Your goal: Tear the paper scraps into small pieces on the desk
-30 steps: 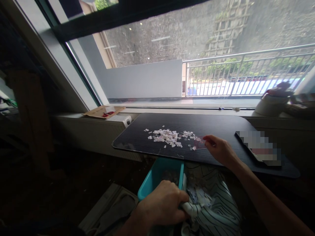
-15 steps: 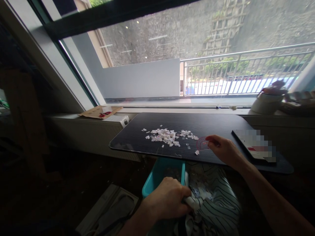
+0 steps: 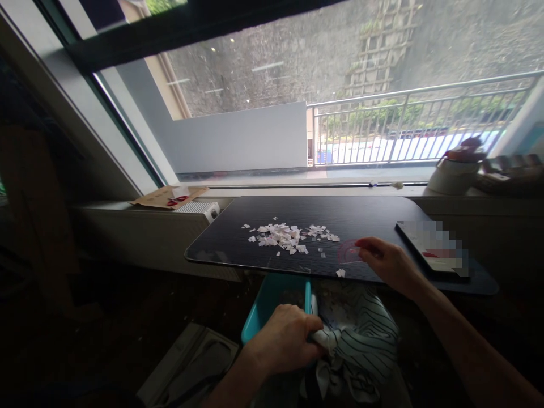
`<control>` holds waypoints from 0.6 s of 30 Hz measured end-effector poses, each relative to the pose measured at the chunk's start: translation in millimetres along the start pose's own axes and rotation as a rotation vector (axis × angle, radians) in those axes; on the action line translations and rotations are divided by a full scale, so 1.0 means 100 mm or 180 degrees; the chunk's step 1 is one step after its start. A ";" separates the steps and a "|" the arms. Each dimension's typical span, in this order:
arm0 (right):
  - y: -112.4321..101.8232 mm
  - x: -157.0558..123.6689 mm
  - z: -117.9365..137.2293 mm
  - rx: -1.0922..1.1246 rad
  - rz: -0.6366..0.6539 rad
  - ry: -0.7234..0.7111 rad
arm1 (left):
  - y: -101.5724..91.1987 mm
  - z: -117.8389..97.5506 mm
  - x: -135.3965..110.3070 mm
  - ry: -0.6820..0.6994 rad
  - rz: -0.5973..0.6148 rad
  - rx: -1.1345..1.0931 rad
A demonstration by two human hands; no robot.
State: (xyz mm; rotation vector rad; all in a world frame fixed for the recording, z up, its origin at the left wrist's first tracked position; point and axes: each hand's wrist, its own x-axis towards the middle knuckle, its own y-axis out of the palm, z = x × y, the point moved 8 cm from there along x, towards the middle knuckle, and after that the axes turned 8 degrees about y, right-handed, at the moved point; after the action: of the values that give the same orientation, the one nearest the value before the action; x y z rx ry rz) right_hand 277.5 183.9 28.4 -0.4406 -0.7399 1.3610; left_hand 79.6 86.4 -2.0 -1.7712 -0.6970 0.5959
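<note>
My right hand (image 3: 385, 262) pinches a clear protractor with red markings (image 3: 349, 253) over the front part of the dark table (image 3: 357, 212). Small white paper scraps (image 3: 340, 273) lie at the table's front edge, just below the protractor. To its left spreads a heap of cut paper bits (image 3: 283, 235). Below the table edge, my left hand (image 3: 289, 334) is closed on striped cloth (image 3: 361, 340), gathering it into a fold. Scraps show on the cloth, though dimly. Beside the left hand stands a turquoise bin (image 3: 255, 320), partly hidden by that hand.
A flat dark-edged item with a blurred face (image 3: 433, 249) lies at the table's right. On the left sill, red-handled scissors (image 3: 177, 200) rest on brown paper (image 3: 153, 197) near a radiator (image 3: 199, 208). A pale pot (image 3: 453, 175) stands on the right sill.
The white scraps near the protractor have shifted down to the table's front edge. Both hands keep their holds. The whole view has drifted slightly.
</note>
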 end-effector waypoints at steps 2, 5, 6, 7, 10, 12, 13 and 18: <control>0.02 0.00 0.01 0.0009 0.0067 0.0008 | 0.00 0.00 0.00 -0.0007 0.0016 -0.0029; 0.06 -0.03 0.01 0.0015 0.0232 -0.0010 | -0.01 -0.01 0.00 -0.0012 0.0068 -0.0047; 0.06 -0.04 0.01 0.0016 0.0258 -0.0022 | -0.01 -0.01 0.00 -0.0009 0.0078 -0.0045; 0.06 -0.05 0.00 0.0016 0.0259 -0.0030 | -0.02 -0.02 0.00 -0.0004 0.0087 -0.0046; 0.02 -0.05 0.00 -0.0007 0.0143 -0.0043 | -0.02 -0.01 0.00 -0.0002 0.0141 -0.0053; 0.00 -0.06 0.00 -0.0052 0.0086 -0.0053 | -0.02 -0.01 0.00 -0.0016 0.0184 -0.0026; 0.00 -0.06 0.00 -0.0086 0.0094 -0.0058 | -0.02 -0.01 0.00 -0.0016 0.0205 -0.0019; -0.02 -0.10 0.03 -0.0209 0.0229 -0.0162 | -0.03 -0.03 0.01 0.0019 0.0217 -0.0120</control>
State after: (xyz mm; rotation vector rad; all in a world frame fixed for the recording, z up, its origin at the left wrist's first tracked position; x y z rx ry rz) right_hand 276.6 172.9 29.9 -0.4898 -0.8192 1.4225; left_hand 81.4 85.8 1.6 -1.8371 -0.6496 0.6267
